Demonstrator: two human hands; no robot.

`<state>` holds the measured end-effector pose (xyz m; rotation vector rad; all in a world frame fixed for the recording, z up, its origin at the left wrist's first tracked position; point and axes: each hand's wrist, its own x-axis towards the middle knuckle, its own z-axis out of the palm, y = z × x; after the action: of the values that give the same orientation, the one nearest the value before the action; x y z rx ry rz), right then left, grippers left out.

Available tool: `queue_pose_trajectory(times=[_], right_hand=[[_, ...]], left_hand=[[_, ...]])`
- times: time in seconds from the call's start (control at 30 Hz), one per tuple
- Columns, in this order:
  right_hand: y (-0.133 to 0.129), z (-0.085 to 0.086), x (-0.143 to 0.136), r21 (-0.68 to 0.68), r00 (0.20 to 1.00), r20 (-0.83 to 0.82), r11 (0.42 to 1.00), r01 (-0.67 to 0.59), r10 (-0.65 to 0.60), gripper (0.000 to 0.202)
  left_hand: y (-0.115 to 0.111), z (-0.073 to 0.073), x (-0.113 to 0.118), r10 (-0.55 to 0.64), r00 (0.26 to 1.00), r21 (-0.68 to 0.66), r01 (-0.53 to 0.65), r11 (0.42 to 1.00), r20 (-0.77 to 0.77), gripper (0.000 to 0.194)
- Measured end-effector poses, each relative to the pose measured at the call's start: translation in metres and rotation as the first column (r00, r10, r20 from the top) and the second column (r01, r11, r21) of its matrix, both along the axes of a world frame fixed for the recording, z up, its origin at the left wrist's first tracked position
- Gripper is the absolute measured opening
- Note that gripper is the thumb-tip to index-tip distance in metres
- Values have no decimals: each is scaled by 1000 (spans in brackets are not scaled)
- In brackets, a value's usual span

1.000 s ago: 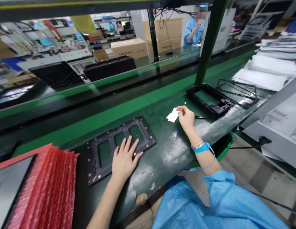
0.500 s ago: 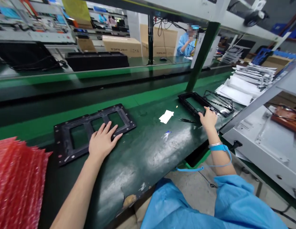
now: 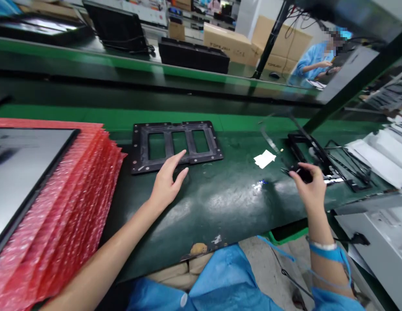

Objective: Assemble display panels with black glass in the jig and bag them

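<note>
My left hand hovers at the lower edge of a black frame with three rectangular openings, its thumb and fingers apart and nothing in it. Toward the right, my right hand grips a thin black frame, which is raised at a tilt and blurred. Below it lies another black frame on the green bench. White paper pieces and a small blue-and-clear item lie between the hands.
A stack of red bubble-wrap bags with a flat grey panel on top fills the left. White sheets are piled at the right. A dark post rises behind. Across the bench, a person in blue works near cardboard boxes.
The view has swung left, bringing the grey panel into sight. My left hand has come off the three-opening frame. My right hand has lifted a thin black frame.
</note>
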<state>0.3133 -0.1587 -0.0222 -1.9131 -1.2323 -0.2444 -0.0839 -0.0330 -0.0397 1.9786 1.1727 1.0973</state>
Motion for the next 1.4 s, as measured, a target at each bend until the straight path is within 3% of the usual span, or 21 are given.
queue_pose_trajectory(times=[0.03, 0.1, 0.2, 0.27, 0.37, 0.6, 0.73, 0.83, 0.9, 0.97, 1.03, 1.07, 1.1, 1.17, 1.23, 1.27, 1.33, 1.4], right_hand=[[-4, -2, -25, 12, 979, -17, 979, -203, 203, 35], [-12, -7, -74, -27, 859, -15, 858, -512, 512, 27], [-19, -14, -128, -114, 705, -25, 699, -706, 708, 23], [-20, -18, -147, -149, 675, -26, 664, -732, 738, 24], [-18, -23, -156, -168, 697, -18, 685, -709, 717, 26], [-18, -23, -160, -141, 729, 38, 726, -673, 683, 29], [-16, -26, -176, -113, 803, 65, 804, -585, 593, 25], [-12, -26, -201, -97, 859, 114, 866, -490, 499, 24], [-10, -23, -217, -119, 841, 105, 846, -519, 530, 26], [-8, -18, -222, -138, 792, 63, 792, -595, 607, 27], [-7, -13, -207, -115, 786, 48, 785, -609, 617, 29], [-6, -12, -192, -95, 820, 64, 821, -562, 569, 30], [-6, -12, -172, -63, 875, 90, 879, -472, 476, 30], [-5, -16, -122, -68, 977, 157, 988, -138, 147, 36], [-2, -25, -71, -196, 966, 225, 965, 175, -129, 45], [0, -30, -49, -255, 946, 271, 934, 249, -178, 47], [4, -39, -16, -322, 922, 330, 894, 310, -201, 44], [6, -46, 0, -318, 912, 354, 890, 327, -209, 36]], left_hand=[[-6, -1, -6, 7, 987, -101, 9, 995, 159, 60], [-15, 0, -16, 44, 891, -332, 122, 935, 451, 65], [-21, 5, -25, 98, 765, -535, 346, 771, 637, 70], [-20, 9, -27, 113, 759, -580, 383, 719, 641, 76], [-18, 12, -28, 150, 773, -609, 347, 713, 617, 76], [-17, 9, -29, 226, 768, -632, 280, 723, 599, 48], [-19, 10, -24, 297, 691, -617, 271, 739, 659, 55], [-23, 4, -16, 269, 666, -594, 324, 736, 696, 67], [-26, -4, -10, 214, 689, -587, 366, 722, 693, 72], [-27, -13, -7, 173, 692, -567, 393, 724, 701, 74], [-26, -17, -8, 163, 680, -544, 395, 740, 715, 73], [-25, -17, -9, 164, 679, -543, 391, 743, 715, 72], [-24, -16, -11, 170, 682, -547, 385, 744, 712, 69], [-21, -12, -14, 192, 688, -562, 365, 742, 700, 61], [-20, -7, -16, 214, 687, -575, 351, 739, 694, 55], [-20, -6, -16, 226, 684, -579, 342, 740, 693, 53], [-20, -4, -14, 245, 682, -591, 333, 735, 689, 54], [-20, -3, -13, 252, 684, -600, 332, 728, 684, 58]])
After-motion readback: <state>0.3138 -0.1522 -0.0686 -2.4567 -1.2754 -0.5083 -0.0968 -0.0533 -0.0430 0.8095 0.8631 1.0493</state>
